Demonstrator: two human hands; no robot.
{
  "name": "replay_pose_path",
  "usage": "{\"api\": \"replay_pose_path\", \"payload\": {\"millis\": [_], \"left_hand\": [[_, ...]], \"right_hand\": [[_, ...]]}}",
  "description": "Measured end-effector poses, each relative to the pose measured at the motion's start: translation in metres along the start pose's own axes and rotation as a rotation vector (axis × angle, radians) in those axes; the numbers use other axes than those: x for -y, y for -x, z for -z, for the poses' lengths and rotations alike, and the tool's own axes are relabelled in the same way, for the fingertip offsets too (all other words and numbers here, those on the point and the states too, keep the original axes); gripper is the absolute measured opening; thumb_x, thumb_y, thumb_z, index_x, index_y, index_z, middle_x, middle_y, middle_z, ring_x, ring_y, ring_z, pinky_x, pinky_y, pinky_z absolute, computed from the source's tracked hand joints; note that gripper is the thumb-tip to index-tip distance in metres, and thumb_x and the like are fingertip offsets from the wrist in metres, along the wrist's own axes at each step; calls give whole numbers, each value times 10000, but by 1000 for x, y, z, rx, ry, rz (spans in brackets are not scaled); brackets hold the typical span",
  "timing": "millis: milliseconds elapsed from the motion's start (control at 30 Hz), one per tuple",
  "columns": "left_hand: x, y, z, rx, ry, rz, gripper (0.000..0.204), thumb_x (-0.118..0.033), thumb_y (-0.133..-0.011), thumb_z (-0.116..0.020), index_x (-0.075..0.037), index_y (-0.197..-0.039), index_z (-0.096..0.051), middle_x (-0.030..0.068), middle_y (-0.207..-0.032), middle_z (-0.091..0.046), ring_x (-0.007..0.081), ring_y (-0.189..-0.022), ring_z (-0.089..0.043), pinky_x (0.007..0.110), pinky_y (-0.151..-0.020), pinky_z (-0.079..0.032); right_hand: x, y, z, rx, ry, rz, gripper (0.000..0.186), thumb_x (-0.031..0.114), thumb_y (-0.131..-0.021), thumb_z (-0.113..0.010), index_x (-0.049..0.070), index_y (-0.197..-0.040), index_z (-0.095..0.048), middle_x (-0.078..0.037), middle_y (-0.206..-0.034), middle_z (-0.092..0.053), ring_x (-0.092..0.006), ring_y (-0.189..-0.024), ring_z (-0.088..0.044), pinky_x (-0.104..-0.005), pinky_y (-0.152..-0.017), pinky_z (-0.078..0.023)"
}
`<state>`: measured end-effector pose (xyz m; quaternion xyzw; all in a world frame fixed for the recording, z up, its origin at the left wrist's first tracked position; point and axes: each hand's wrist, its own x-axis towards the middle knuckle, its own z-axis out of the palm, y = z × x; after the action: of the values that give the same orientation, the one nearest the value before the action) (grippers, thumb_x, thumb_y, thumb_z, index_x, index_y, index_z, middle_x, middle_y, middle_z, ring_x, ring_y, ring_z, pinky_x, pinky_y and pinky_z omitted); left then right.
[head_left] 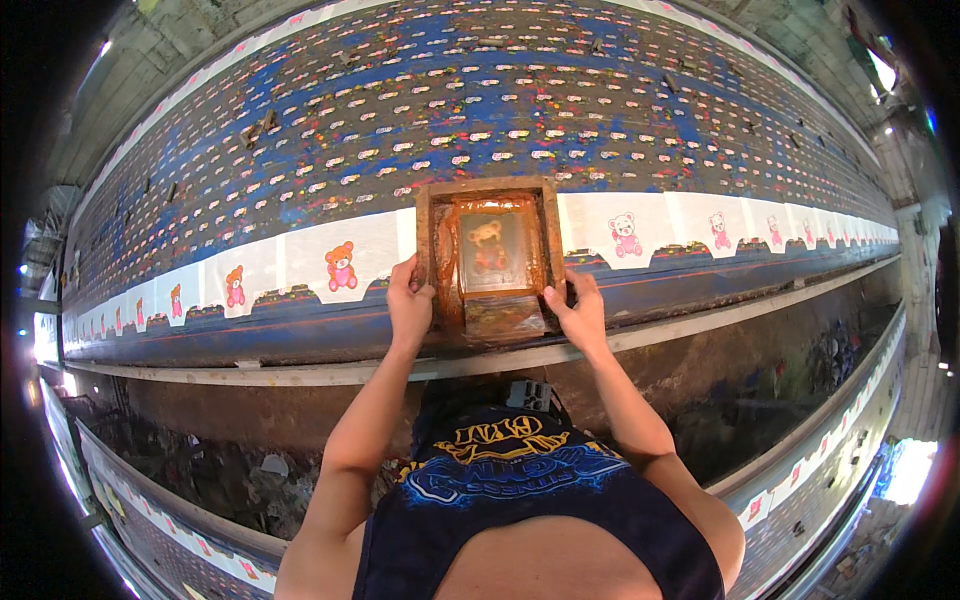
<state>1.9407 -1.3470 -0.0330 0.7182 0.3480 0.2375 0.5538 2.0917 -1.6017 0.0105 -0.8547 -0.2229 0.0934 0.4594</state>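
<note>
A wooden screen-printing frame lies over the row of white cloth pieces, straight ahead of me. Brownish-orange ink smears its inside walls, and a bear shape shows in the mesh. My left hand is closed on the frame's lower left side, and my right hand grips the lower right side with the thumb on top. To the left, a white cloth piece bears an orange-brown and pink bear. Another piece at the right carries a bear in pink outline with white areas.
The long dark table is covered with rows of small coloured prints and blue stains. Small blocks lie scattered on it. A pale rail runs along its near edge. Behind me stands another long table with printed pieces.
</note>
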Motion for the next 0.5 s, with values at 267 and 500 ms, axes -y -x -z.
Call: {"api": "replay_pose_path", "payload": {"millis": [267, 500], "left_hand": [[-6, 1, 5, -20, -35, 6, 614, 139, -762, -574, 24, -1365, -568, 97, -1202, -606, 219, -1095, -601, 328, -1008, -442], [-1, -1, 5, 9, -2, 48, 615, 127, -768, -581, 40, -1376, -554, 110, -1226, -619, 227, -1188, -598, 337, -1047, -434]], "right_hand": [[1, -3, 8, 97, -32, -16, 552, 308, -855, -784, -63, -1238, -638, -206, -1068, -618, -367, -994, -632, -433, -887, -500], [-5, -11, 14, 120, 19, -17, 604, 306, -849, -792, -46, -1301, -599, -223, -1146, -607, -390, -1073, -606, -457, -952, -486]]}}
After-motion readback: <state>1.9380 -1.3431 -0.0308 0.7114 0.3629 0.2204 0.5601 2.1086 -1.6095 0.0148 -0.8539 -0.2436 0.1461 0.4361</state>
